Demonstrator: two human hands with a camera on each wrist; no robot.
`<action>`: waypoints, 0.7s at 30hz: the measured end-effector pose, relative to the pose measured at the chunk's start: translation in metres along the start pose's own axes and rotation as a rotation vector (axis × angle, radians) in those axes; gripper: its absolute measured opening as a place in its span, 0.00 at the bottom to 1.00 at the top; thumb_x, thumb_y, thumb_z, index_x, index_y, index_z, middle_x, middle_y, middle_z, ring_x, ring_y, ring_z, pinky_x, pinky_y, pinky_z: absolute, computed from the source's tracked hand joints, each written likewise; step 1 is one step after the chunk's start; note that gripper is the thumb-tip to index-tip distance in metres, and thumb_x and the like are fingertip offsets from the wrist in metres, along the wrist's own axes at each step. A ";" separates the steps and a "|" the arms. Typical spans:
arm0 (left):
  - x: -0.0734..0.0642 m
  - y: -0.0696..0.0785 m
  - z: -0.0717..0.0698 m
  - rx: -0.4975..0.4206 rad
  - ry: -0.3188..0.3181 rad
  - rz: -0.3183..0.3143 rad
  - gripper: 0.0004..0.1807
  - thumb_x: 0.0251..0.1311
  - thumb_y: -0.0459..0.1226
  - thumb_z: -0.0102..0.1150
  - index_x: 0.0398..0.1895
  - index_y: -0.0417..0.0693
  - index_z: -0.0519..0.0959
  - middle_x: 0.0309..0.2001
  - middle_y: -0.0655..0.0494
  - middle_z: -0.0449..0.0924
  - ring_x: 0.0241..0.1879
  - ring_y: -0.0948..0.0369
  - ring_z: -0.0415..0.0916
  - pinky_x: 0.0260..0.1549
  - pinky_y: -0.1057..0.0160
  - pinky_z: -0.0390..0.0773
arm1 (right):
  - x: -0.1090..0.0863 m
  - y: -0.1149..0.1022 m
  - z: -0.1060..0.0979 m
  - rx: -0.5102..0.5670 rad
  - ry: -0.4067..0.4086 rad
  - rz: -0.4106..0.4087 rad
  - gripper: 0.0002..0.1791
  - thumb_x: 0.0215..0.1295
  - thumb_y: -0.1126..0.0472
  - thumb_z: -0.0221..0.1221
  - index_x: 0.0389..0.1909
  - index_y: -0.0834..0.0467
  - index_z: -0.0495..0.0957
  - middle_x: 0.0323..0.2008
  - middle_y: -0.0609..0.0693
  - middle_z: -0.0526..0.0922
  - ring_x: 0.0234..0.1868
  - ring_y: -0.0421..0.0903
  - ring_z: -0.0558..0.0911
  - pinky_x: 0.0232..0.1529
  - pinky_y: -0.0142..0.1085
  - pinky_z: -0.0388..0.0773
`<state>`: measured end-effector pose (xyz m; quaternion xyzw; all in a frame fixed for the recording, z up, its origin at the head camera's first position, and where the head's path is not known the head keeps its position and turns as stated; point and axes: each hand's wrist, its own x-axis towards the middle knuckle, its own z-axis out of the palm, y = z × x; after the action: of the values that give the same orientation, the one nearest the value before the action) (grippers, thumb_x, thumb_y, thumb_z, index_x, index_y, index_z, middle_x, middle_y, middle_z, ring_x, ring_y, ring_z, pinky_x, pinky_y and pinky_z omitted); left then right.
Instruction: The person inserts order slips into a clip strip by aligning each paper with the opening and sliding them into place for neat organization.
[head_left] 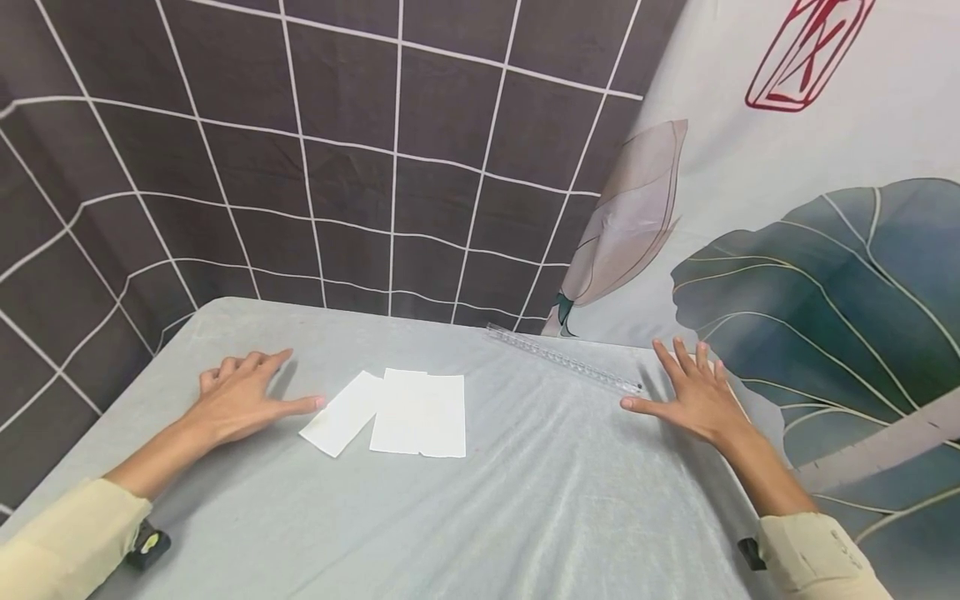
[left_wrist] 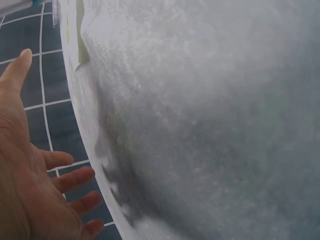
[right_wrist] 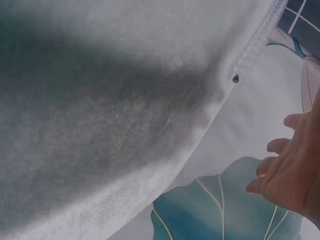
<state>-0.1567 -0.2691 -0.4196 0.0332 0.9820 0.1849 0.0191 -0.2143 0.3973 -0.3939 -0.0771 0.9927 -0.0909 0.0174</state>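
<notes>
Two pieces of white paper lie on the table in the head view: a narrow slanted strip [head_left: 343, 417] and a squarer sheet [head_left: 420, 414], their edges meeting. My left hand [head_left: 243, 396] is spread left of the strip, thumb tip close to it, and holds nothing. Behind and right of the papers lies a clear, ruler-like strip [head_left: 564, 361]. My right hand [head_left: 693, 396], fingers spread, is near that strip's right end and holds nothing. The left wrist view shows my left palm [left_wrist: 30, 180] and a paper edge [left_wrist: 80, 40]; the right wrist view shows my right hand [right_wrist: 292, 165].
A pale grey cloth covers the table [head_left: 525, 517], with soft wrinkles. Behind it hangs a dark curtain [head_left: 337, 183] with white grid lines. A white hanging [head_left: 750, 192] with large leaf prints borders the right side.
</notes>
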 end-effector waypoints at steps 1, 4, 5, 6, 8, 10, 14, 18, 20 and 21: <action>0.000 0.000 0.001 -0.002 0.000 0.003 0.65 0.62 0.78 0.64 0.87 0.40 0.64 0.78 0.26 0.70 0.66 0.28 0.69 0.52 0.33 0.64 | 0.000 0.000 0.001 0.002 -0.001 -0.001 0.72 0.64 0.19 0.66 0.94 0.56 0.44 0.90 0.74 0.43 0.88 0.85 0.35 0.84 0.85 0.34; 0.000 0.002 0.002 -0.002 -0.004 0.010 0.65 0.62 0.78 0.65 0.87 0.39 0.65 0.77 0.27 0.71 0.66 0.29 0.69 0.52 0.33 0.64 | 0.002 -0.001 0.002 0.008 -0.006 -0.002 0.72 0.64 0.20 0.66 0.94 0.57 0.45 0.90 0.75 0.43 0.88 0.85 0.36 0.84 0.85 0.35; 0.000 0.002 0.003 -0.001 -0.005 0.011 0.65 0.61 0.78 0.65 0.86 0.39 0.66 0.77 0.27 0.72 0.66 0.29 0.69 0.51 0.33 0.64 | 0.002 -0.001 0.002 0.011 -0.008 -0.002 0.72 0.64 0.20 0.66 0.94 0.57 0.46 0.90 0.75 0.44 0.88 0.85 0.37 0.84 0.86 0.36; 0.000 0.003 0.003 -0.001 -0.007 0.012 0.65 0.61 0.78 0.65 0.86 0.39 0.66 0.77 0.27 0.72 0.65 0.30 0.69 0.51 0.34 0.64 | 0.003 -0.001 0.002 0.014 -0.010 -0.002 0.72 0.64 0.20 0.67 0.93 0.57 0.46 0.90 0.75 0.44 0.88 0.85 0.37 0.84 0.86 0.36; 0.000 0.004 0.004 0.002 -0.007 0.013 0.65 0.61 0.78 0.65 0.86 0.39 0.67 0.76 0.28 0.73 0.65 0.31 0.70 0.50 0.36 0.65 | 0.004 -0.001 0.002 0.018 -0.013 0.000 0.72 0.64 0.20 0.67 0.93 0.58 0.47 0.90 0.75 0.44 0.88 0.85 0.39 0.83 0.86 0.37; -0.001 0.005 0.005 0.001 -0.006 0.014 0.65 0.61 0.78 0.65 0.86 0.39 0.67 0.75 0.28 0.74 0.63 0.32 0.71 0.48 0.38 0.65 | 0.005 -0.001 0.002 0.018 -0.021 0.002 0.72 0.64 0.20 0.66 0.93 0.58 0.46 0.90 0.75 0.45 0.88 0.86 0.40 0.83 0.86 0.39; -0.001 0.007 0.005 -0.002 -0.006 0.014 0.64 0.61 0.78 0.66 0.85 0.39 0.68 0.74 0.28 0.75 0.61 0.33 0.72 0.46 0.41 0.66 | 0.006 -0.002 0.002 0.018 -0.042 0.008 0.72 0.65 0.20 0.65 0.93 0.58 0.45 0.90 0.76 0.46 0.88 0.85 0.42 0.83 0.85 0.42; -0.002 0.008 0.006 -0.005 -0.002 0.017 0.64 0.61 0.77 0.67 0.84 0.38 0.69 0.73 0.27 0.76 0.61 0.34 0.73 0.47 0.41 0.67 | 0.005 -0.003 0.003 0.018 -0.054 0.013 0.72 0.65 0.20 0.65 0.93 0.59 0.45 0.89 0.75 0.48 0.88 0.83 0.45 0.82 0.85 0.47; -0.003 0.009 0.008 -0.006 0.003 0.018 0.63 0.60 0.77 0.67 0.83 0.38 0.71 0.72 0.27 0.77 0.61 0.33 0.74 0.47 0.40 0.68 | 0.005 -0.003 0.004 0.016 -0.061 0.019 0.71 0.65 0.19 0.64 0.93 0.58 0.45 0.89 0.74 0.49 0.88 0.83 0.47 0.80 0.86 0.51; -0.003 0.009 0.009 -0.007 0.007 0.019 0.63 0.60 0.77 0.68 0.82 0.38 0.72 0.72 0.27 0.77 0.61 0.33 0.74 0.47 0.39 0.68 | 0.004 -0.003 0.004 0.017 -0.065 0.022 0.71 0.65 0.19 0.64 0.94 0.57 0.45 0.90 0.74 0.50 0.88 0.82 0.48 0.79 0.87 0.53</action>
<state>-0.1528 -0.2575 -0.4244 0.0418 0.9811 0.1885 0.0143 -0.2180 0.3930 -0.3975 -0.0687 0.9916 -0.0964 0.0513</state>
